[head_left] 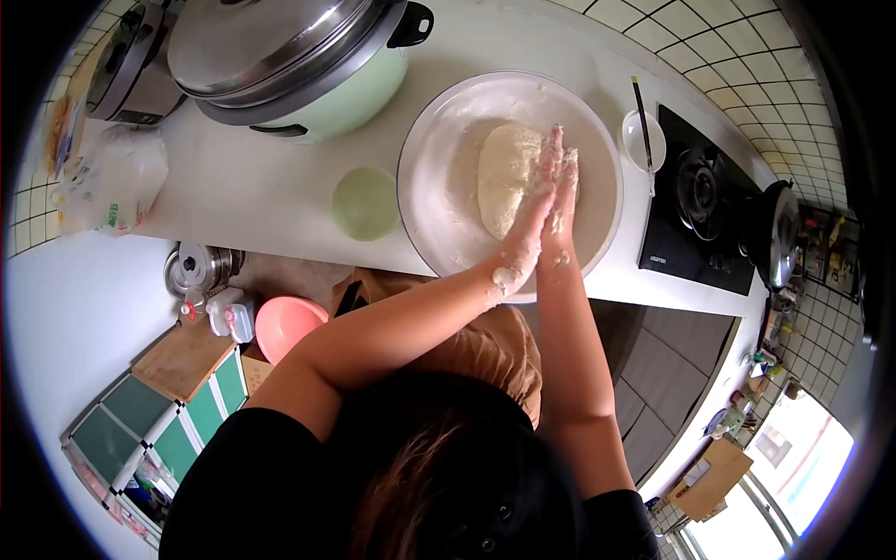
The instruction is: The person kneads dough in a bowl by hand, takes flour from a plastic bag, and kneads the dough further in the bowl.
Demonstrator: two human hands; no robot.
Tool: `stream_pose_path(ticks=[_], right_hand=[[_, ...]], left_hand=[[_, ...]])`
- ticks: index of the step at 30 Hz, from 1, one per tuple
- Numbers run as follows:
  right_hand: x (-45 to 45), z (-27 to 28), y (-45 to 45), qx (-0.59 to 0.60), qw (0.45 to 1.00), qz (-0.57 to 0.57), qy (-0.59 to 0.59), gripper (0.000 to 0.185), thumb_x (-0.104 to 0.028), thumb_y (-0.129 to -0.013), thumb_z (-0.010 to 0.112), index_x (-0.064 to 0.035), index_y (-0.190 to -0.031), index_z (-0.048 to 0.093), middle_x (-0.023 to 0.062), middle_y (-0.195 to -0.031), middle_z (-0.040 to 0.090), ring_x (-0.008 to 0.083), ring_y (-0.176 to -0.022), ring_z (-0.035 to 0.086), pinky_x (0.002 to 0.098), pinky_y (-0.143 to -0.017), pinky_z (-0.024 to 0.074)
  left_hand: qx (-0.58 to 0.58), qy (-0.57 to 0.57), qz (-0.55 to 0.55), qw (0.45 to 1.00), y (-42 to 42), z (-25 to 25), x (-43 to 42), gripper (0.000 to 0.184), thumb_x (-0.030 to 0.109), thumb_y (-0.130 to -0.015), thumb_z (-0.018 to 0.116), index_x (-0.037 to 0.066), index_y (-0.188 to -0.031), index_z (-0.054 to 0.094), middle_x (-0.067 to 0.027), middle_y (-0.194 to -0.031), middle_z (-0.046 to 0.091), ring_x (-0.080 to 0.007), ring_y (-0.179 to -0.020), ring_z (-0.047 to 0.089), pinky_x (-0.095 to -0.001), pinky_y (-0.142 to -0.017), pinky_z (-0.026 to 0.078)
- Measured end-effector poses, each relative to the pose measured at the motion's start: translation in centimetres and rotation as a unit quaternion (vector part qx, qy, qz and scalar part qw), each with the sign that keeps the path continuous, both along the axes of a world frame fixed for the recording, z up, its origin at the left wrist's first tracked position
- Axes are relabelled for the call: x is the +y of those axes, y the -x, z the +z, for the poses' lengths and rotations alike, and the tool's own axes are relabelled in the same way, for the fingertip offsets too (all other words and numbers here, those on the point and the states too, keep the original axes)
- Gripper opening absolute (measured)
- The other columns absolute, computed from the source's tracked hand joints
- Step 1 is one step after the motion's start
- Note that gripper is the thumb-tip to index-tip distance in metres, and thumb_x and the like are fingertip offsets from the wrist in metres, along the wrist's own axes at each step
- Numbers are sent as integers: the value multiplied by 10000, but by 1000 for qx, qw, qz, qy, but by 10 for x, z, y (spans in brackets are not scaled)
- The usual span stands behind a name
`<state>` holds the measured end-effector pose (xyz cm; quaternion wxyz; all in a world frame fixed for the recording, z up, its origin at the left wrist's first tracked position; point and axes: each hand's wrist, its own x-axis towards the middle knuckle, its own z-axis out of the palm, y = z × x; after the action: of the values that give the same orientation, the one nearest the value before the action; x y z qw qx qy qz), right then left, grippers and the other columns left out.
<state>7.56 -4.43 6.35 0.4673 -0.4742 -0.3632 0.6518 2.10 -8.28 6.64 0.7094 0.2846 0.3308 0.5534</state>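
Pressing our left hand [534,213] and right hand [564,207] palm to palm at the right side of the dough [504,175], inside the bowl [431,159] by the front edge of the counter [266,191], we judge it soft, tacky, fairly heavy, best cupped from beneath.

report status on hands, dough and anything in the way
Left hand, right hand: palms together, smeared. Dough mostly one lump in bowl. Only hands block its right edge.
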Motion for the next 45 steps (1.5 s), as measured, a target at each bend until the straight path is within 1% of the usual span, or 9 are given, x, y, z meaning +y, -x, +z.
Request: stream_pose_path(ticks=[6,13,15,18,22,28,31,42,45], right_hand=[[-14,42,27,-27,998,26,59,615,-446,-998,268,-75,-1477,164,66,-1541,139,211,-1411,130,334,-1142,81],[-15,17,16,-42,996,72,-26,626,-466,-993,255,-87,-1481,157,63,-1539,146,220,-1413,118,345,-1140,87],[-30,26,28,-49,994,92,-43,608,-446,-997,262,-96,-1482,157,57,-1542,136,215,-1415,105,342,-1140,84],[-24,28,26,-66,995,79,-14,605,-450,-992,288,-122,-1485,163,56,-1540,138,213,-1406,137,348,-1138,101],[20,0,-9,-81,991,-31,103,631,-525,-964,342,-107,-1435,318,76,-892,573,102,-755,539,231,-629,432],[8,1,-28,-14,1000,-11,-25,589,-424,-996,318,-110,-1474,176,152,-1345,427,226,-1134,531,338,-924,473],[-13,-4,7,-52,997,43,-27,637,-449,-985,316,-113,-1489,118,135,-1526,155,258,-1388,210,348,-1122,193],[-36,51,39,-294,939,29,-177,618,-325,-977,368,-20,-1466,143,186,-1530,99,311,-1420,67,366,-1133,120],[-6,15,32,102,994,-35,-18,668,-388,-994,338,-32,-1474,39,157,-1529,142,262,-1408,155,364,-1136,148]], left_hand=[[-193,246,17,950,33,-13,29,626,547,-944,321,113,-1394,340,-76,-1368,415,-188,-1211,464,-347,-994,401],[-99,218,30,971,23,31,24,664,558,-942,313,160,-1468,240,-24,-1475,305,-182,-1352,277,-315,-1105,208],[-255,255,78,930,35,20,37,581,535,-952,339,126,-1361,390,-48,-1218,502,-165,-1088,485,-319,-944,399],[-170,202,35,964,25,-31,34,790,636,-892,353,102,-1463,243,-51,-1422,353,-205,-1272,357,-345,-1067,251],[-226,218,-76,946,23,17,6,898,718,-837,307,139,-1494,109,-53,-1486,261,-225,-1346,253,-383,-1108,131],[-274,261,-31,925,58,28,13,751,666,-868,298,203,-1458,262,-7,-1465,302,-177,-1330,279,-347,-1092,159],[-314,287,2,905,44,27,10,672,626,-879,370,179,-1378,427,-16,-1351,453,-194,-1239,412,-357,-1059,283],[-370,188,35,909,52,29,36,755,633,-871,376,203,-1473,225,6,-1509,220,-213,-1336,288,-389,-1107,203],[-339,162,17,927,56,44,34,807,662,-850,358,203,-1487,170,0,-1536,160,-227,-1386,212,-391,-1130,136]])
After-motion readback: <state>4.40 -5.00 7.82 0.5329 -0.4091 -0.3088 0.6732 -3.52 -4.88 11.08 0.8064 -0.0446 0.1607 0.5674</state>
